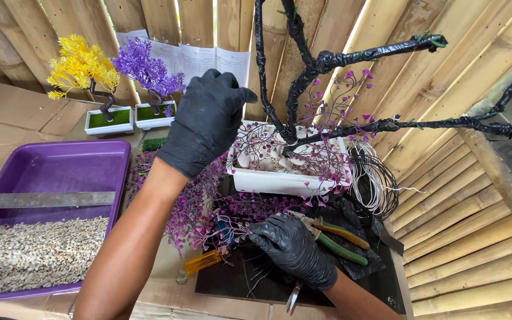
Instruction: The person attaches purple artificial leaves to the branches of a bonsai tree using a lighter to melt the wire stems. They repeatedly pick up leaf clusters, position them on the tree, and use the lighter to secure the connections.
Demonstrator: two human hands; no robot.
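Left hand [208, 118] raised, fingers curled at black-wrapped trunk [294, 89] in white pot [280, 181]; grip unclear. Right hand [294, 249] clamps purple sprig [232, 228], near pliers [339, 240]. Risk: tug tips pot, spills pebbles. Surface cluttered: purple tray [54, 166] with gravel, wire coil [374, 178]. Bamboo wall behind.

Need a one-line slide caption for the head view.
Gloved left hand raised over a white planter with black wrapped branches; right hand rests on purple foliage sprigs.
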